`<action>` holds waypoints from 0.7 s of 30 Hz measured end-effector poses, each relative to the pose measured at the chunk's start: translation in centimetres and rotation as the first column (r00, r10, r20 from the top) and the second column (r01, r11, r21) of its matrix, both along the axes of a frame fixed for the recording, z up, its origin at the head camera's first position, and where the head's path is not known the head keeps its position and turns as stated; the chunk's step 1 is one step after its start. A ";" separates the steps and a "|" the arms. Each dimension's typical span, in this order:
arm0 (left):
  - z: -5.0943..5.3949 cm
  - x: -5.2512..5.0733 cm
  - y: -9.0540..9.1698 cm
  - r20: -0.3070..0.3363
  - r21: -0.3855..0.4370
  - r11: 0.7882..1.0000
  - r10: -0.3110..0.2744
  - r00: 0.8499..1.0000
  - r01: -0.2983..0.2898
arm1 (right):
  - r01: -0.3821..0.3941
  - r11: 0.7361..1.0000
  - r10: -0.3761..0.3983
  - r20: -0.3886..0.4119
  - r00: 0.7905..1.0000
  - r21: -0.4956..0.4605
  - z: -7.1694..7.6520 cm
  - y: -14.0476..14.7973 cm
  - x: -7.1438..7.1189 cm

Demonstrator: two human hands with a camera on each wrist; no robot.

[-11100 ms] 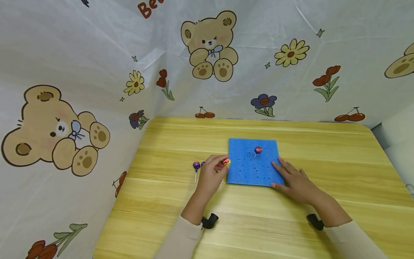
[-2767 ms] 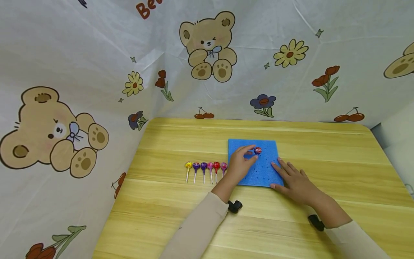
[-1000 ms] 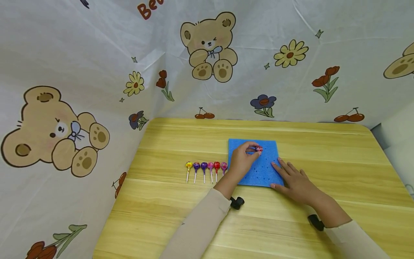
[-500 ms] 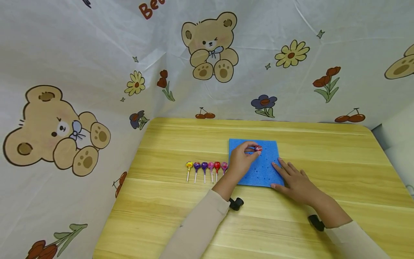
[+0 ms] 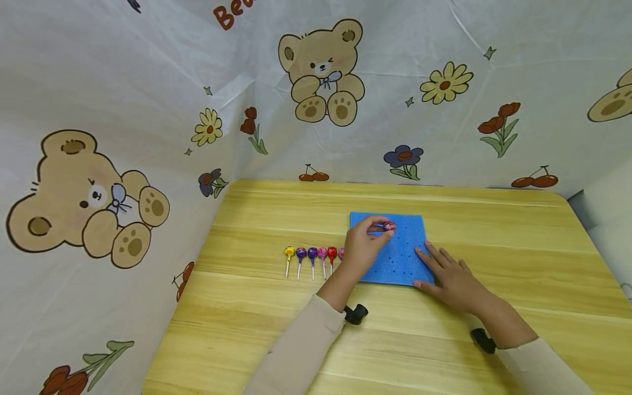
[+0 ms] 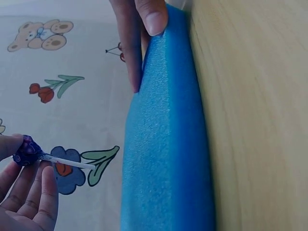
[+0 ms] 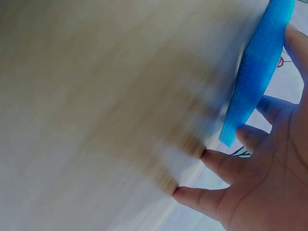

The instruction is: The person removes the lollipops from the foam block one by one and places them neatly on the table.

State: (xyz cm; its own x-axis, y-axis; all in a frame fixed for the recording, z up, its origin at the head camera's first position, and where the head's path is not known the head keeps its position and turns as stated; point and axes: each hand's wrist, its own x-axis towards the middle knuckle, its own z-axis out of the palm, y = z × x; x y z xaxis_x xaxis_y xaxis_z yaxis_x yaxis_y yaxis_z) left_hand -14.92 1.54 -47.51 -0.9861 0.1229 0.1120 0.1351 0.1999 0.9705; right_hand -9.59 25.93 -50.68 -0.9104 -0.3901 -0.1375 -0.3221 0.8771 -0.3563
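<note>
In the head view my left hand (image 5: 362,244) pinches a lollipop with a red and blue wrapper (image 5: 389,226) over the blue foam pad (image 5: 402,252). The left wrist view has the lollipop's wrapped head (image 6: 28,151) between thumb and fingers, its white stick (image 6: 72,162) sideways and apart from the foam. My right hand (image 5: 451,277) lies spread at the pad's right edge, some fingertips touching the foam and others the table, as the right wrist view shows. Small holes dot the pad's top; the left hand covers part of it.
Several lollipops lie in a row left of the pad: a yellow one (image 5: 289,250), purple ones, pink ones and a red one (image 5: 332,252). My left hand partly hides the rightmost. Behind the wooden table (image 5: 266,219) hangs a bear-printed cloth (image 5: 375,148).
Earlier, the left hand held a yellow-and-red lollipop by the row while another stood in the pad. It then reached over, gripped the standing one, pulled it out and moved slightly left.
</note>
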 end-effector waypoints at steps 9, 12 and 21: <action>1.0 0.7 -1.4 -0.040 0.017 1.000 0.006 0.999 -0.005 | 0.000 1.000 0.000 -0.003 1.000 -0.005 0.0 0.0 0.1; 1.1 1.0 -1.9 -0.068 -0.004 1.000 0.006 0.998 -0.006 | 0.002 1.000 -0.002 0.000 1.000 -0.008 0.0 0.0 0.1; 1.4 1.7 -3.7 -0.096 0.008 1.000 0.007 0.995 -0.006 | 0.000 1.000 0.000 -0.003 1.000 -0.020 -0.1 0.0 0.2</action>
